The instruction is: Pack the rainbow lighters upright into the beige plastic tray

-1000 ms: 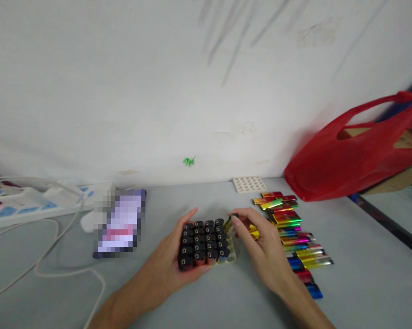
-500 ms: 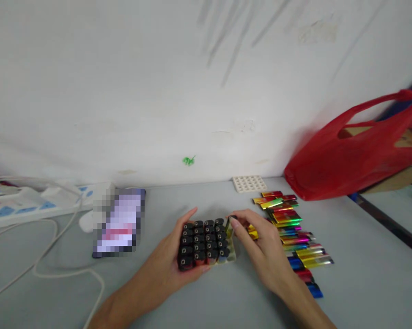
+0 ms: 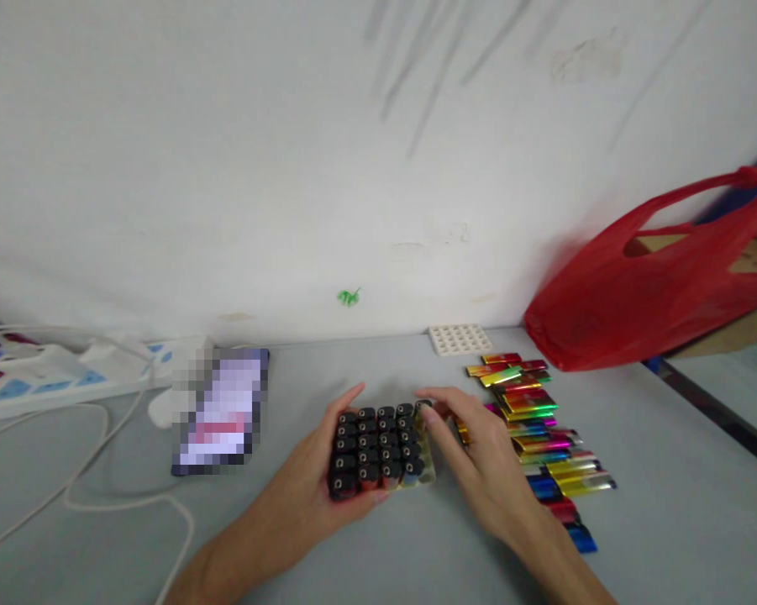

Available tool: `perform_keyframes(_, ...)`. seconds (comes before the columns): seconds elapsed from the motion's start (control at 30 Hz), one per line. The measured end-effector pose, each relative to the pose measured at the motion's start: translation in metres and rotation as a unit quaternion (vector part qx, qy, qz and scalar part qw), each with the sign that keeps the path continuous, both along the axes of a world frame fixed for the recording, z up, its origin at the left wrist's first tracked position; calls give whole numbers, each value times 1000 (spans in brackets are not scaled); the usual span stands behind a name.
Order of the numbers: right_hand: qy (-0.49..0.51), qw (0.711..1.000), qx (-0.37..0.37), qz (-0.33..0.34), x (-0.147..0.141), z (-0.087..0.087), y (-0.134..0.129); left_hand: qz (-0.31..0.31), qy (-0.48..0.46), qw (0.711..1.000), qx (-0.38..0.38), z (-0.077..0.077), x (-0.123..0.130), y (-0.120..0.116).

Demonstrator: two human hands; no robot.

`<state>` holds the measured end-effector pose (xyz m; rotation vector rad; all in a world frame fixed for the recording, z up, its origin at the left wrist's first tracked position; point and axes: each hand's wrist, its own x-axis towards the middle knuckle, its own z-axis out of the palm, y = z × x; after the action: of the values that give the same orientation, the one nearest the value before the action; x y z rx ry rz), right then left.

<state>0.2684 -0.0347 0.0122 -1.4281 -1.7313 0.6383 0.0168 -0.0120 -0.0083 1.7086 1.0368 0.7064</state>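
Now the slim black-capped piece (image 3: 423, 406) has sunk about level with its black-capped neighbours (image 3: 378, 445) in the pale translucent tray's (image 3: 429, 477) far right corner, right hand (image 3: 482, 454) grip pinching its cap, left hand (image 3: 312, 475) clasping the opposite side, nearer slots (image 3: 425, 454) in that column unfilled.

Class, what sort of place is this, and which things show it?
Probably a simple indoor work desk: a flat grey tabletop against a scuffed white wall, with a long white-and-blue power strip on it.
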Motion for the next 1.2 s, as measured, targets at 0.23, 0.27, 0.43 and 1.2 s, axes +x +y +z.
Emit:
perform_keyframes(0.23, -195, 961, 104, -165, 11, -5, 4, -1, -11, 1000, -17, 3, 1, -1)
perform_keyframes(0.27, -251, 943, 101, -193, 12, -7, 5, -1, -12, 1000, -17, 4, 1, -1)
perform_keyframes(0.43, -397, 882, 73, -245, 13, -15, 4, 4, -15, 1000, -18, 5, 3, -1)
perform_keyframes(1.2, -164, 979, 83, -94, 0, -24, -1, 5, 0, 1000, -12, 4, 1, -2)
